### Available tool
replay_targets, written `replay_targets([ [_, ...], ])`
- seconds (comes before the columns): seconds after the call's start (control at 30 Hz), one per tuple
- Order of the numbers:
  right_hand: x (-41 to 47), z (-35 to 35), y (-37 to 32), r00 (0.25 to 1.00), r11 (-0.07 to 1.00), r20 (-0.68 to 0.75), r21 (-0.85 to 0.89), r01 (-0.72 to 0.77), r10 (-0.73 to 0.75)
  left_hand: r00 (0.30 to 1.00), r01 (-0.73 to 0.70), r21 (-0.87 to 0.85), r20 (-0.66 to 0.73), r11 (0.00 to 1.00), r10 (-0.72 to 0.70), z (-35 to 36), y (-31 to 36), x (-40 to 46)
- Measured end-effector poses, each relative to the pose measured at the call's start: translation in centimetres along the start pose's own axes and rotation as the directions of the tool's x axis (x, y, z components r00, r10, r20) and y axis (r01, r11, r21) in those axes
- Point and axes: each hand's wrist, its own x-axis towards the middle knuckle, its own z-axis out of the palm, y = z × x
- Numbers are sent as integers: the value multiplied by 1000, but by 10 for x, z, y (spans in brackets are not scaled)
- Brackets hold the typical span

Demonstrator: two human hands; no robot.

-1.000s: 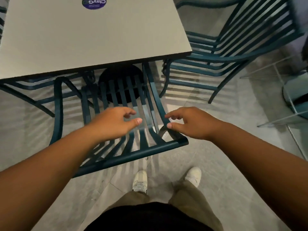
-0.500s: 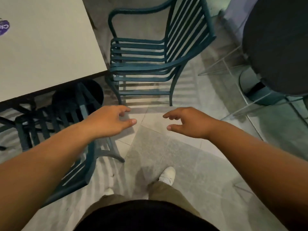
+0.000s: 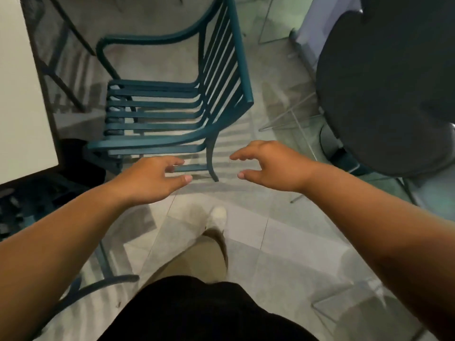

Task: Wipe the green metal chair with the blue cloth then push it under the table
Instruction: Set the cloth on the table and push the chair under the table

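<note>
A green metal slatted chair [image 3: 157,112] stands ahead of me beside the white table [image 3: 22,94], its seat facing the table and its back to the right. My left hand [image 3: 150,179] hovers just in front of the chair's near armrest, fingers loosely curled, holding nothing. My right hand [image 3: 268,166] hangs in the air to the right of the chair's near back leg, fingers spread and loosely bent, also holding nothing. No blue cloth is in view.
Another green chair [image 3: 37,205] sits tucked under the table at lower left. A round black table [image 3: 389,89] on a metal base stands at the right. Grey tiled floor [image 3: 270,242] lies between them, with my foot [image 3: 218,215] on it.
My view has swung right, away from the chair tucked under the table toward the second chair. Both hands stayed out in front, holding nothing, and I stepped closer to that chair.
</note>
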Motion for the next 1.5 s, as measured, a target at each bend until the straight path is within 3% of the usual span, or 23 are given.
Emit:
replay_targets([
  [0.27,116,-138,77,992,984,-60,-148,103,-113,1000,-1,-80,-31,997,-1,-60,54,151],
  [0.67,270,-238,142,941,877,147,-341,338,-306,989,129,-209,-49,969,-142,-104,95,257],
  [0.93,384,-282,181,767,639,393,-425,641,-508,937,289,-366,-79,885,-339,-88,135,289],
  [1.17,456,-312,203,570,415,589,-391,821,-573,835,416,-492,-127,765,-535,-75,195,312],
  [1.27,488,-314,201,509,346,664,-374,860,-547,804,482,-451,-113,751,-584,-68,209,320],
  [1.4,534,-307,192,473,354,768,-338,872,-432,733,560,-401,-168,725,-659,-53,219,347],
  [1.5,555,-297,184,389,300,845,-289,909,-365,666,587,-432,-223,685,-712,-46,218,368],
])
